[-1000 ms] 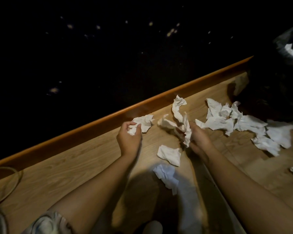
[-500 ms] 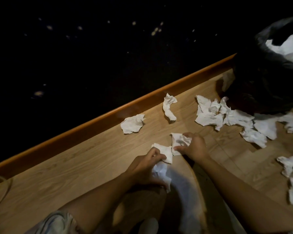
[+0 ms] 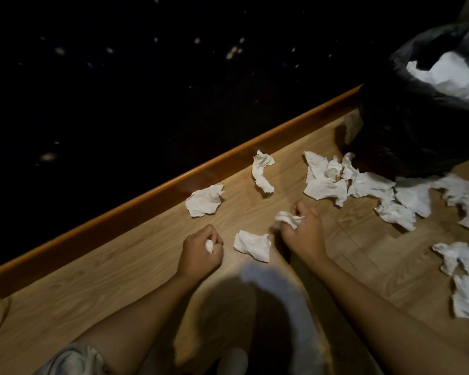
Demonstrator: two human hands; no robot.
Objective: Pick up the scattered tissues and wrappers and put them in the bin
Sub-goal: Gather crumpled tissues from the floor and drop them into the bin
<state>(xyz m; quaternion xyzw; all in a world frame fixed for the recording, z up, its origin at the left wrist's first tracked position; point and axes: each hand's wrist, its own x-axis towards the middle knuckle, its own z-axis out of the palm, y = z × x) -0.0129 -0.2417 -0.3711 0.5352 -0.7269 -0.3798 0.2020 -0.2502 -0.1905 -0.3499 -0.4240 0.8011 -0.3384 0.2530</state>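
- Since half a second ago I see the left hand [image 3: 199,253] has pulled back to the left, away from the flat tissue [image 3: 252,245] it was touching, and that tissue now lies alone between the two hands.
- My left hand is fisted tight round a small white wad [image 3: 209,245]; only a bit of it shows between the fingers.
- The right hand [image 3: 302,228] has shifted little; it grips a crumpled tissue [image 3: 287,218] that sticks out on its left side, low over the wooden floor [image 3: 119,280].
- Two loose tissues lie near the orange skirting [image 3: 146,201]: one [image 3: 205,200] beyond the left hand, a twisted one [image 3: 261,170] further right.
- A heap of tissues [image 3: 363,185] spreads from beyond the right hand to the foot of the bin [image 3: 417,125].
- The bin, lined with a black bag, stands at upper right with white paper [image 3: 444,77] inside.
- More tissues [image 3: 463,274] lie at the right edge.
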